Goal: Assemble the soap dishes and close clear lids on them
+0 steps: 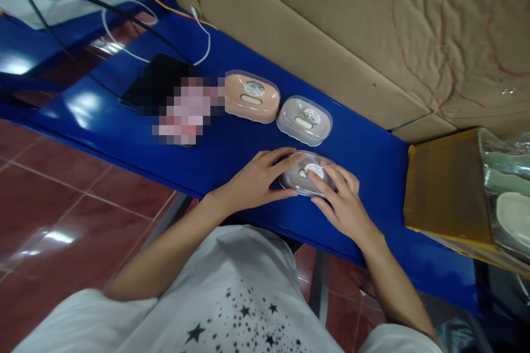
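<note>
A grey oval soap box with a clear lid and a round white label lies on the blue table in front of me. My left hand curves around its left end, thumb at the near edge and fingers over the lid. From the right, my right hand holds the other end, with a fingertip on the label. Just beyond stands a light grey soap box of the same form. To its left is a peach soap box, also with a clear lid and label.
A blurred-out pink item and a black object sit left on the blue table, near a white cable. Brown cardboard lines the back. At right, an open carton holds plastic-wrapped pieces.
</note>
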`<state>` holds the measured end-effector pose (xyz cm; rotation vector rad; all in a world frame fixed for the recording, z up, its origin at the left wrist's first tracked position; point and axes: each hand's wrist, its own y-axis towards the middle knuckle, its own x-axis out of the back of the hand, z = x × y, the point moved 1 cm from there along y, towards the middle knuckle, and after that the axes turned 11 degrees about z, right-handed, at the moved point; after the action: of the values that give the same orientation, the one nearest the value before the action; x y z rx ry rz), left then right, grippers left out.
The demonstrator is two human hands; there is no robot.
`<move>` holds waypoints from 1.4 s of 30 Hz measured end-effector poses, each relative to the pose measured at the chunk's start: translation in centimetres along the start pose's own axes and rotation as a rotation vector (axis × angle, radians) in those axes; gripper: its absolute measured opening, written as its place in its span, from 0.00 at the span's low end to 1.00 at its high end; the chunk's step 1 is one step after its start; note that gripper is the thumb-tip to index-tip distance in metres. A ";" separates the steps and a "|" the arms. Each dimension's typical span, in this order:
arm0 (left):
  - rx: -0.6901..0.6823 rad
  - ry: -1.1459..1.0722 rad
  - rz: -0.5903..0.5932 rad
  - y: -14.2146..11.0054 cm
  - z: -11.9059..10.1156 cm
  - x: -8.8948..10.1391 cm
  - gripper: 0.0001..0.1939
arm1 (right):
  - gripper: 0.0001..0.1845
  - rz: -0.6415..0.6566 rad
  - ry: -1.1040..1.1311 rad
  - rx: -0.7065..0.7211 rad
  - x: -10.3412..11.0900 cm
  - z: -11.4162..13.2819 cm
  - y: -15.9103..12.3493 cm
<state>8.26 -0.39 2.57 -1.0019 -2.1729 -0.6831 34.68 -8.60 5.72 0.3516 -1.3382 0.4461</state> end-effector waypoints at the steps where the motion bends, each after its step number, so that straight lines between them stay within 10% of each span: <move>1: 0.010 -0.008 0.006 0.0 0.0 0.0 0.38 | 0.40 -0.004 0.006 -0.001 0.1 0.0 0.0; 15: -0.036 0.117 0.126 0.1 -0.6 0.0 0.33 | 0.26 -0.060 0.128 -0.144 2.3 -3.7 -1.9; 25: 0.388 0.533 -0.014 2.7 4.0 8.1 0.34 | 0.22 -0.204 -0.004 -0.390 2.6 -8.5 -5.2; 29: 0.418 0.550 0.029 3.3 5.1 9.1 0.33 | 0.18 -0.317 -0.074 -0.332 2.3 -6.8 -3.5; 35: 0.284 0.583 0.047 1.1 2.9 7.7 0.28 | 0.29 -0.122 -0.087 -0.084 1.3 -2.4 2.0; 42: 0.219 0.550 0.151 -0.7 1.3 8.0 0.25 | 0.30 -0.093 -0.115 -0.126 1.3 -1.8 6.9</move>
<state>3.22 3.85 7.42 -0.7453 -1.6324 -0.5544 32.98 -1.58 6.53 0.3375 -1.4479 0.2660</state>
